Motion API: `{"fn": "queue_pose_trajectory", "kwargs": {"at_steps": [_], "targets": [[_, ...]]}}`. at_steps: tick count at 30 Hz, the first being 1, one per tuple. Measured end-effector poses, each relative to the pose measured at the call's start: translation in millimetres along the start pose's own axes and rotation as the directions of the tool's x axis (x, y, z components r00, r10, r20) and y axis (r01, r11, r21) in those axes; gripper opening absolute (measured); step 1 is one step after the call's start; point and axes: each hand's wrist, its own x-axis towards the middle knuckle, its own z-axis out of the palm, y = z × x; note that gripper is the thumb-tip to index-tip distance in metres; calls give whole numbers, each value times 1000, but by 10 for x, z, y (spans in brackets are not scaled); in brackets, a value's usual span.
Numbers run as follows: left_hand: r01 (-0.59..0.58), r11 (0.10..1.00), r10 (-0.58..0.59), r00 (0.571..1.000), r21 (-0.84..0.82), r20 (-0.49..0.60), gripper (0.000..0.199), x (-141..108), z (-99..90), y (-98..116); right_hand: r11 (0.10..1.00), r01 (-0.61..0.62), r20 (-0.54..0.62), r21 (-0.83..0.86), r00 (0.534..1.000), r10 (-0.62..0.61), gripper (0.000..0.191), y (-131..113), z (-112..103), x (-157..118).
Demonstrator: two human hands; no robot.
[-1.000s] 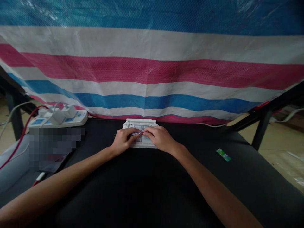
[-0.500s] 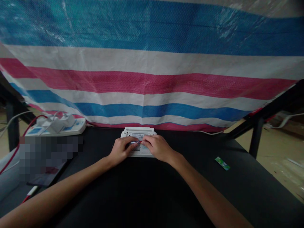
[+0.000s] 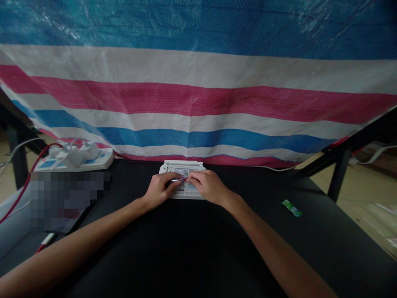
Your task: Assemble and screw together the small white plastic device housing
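A white plastic device (image 3: 190,196) with labels and a vented face lies on the black table. Over its left part, my left hand (image 3: 157,189) is closed on a slim, shiny pen-like object (image 3: 176,180). My right hand (image 3: 211,186) lies over the device's right part, its fingers pinched at the red end of that slim object. The fingertips of both hands nearly meet above the labels. Fingers hide much of the slim object, so its exact kind cannot be made out.
A white power strip (image 3: 102,160) with plugged-in chargers and cables stands at the back left. Nearer lies a dark flat device (image 3: 62,225), partly blurred out, with a cable. A small green packet (image 3: 291,208) lies on the right. Behind hangs a striped tarp (image 3: 192,99).
The whole view has shifted slightly, so the table's things sit a little higher. Both hands keep their hold over the white device, with hardly any other movement.
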Motion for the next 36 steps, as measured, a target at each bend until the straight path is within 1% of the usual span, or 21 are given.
{"fn": "queue_pose_trajectory", "kwargs": {"at_steps": [15, 19, 23, 25, 31, 36], "targets": [[-22, 999, 22, 1000, 25, 11, 25, 3, -5, -6, 1000, 11, 32, -6, 999, -11, 20, 14, -41, -2], [-11, 1000, 11, 1000, 12, 13, 26, 2, -4, -14, 1000, 25, 41, -9, 999, -24, 23, 12, -49, -7], [-16, 1000, 16, 1000, 15, 14, 26, -2, 5, -20, 999, 9, 53, -33, 999, -7, 25, 6, -43, -9], [-23, 1000, 23, 1000, 18, 8, 26, -7, 14, -25, 1000, -5, 54, -14, 999, 5, 26, 3, -35, -7], [-42, 999, 43, 999, 32, -22, 25, -20, 30, -34, 991, -56, 35, 124, 998, 52, 29, -22, -16, 9], [-34, 999, 34, 999, 17, -11, 24, -13, 13, -20, 986, -70, 39, 150, 997, 64, 27, -39, -11, 14]]}}
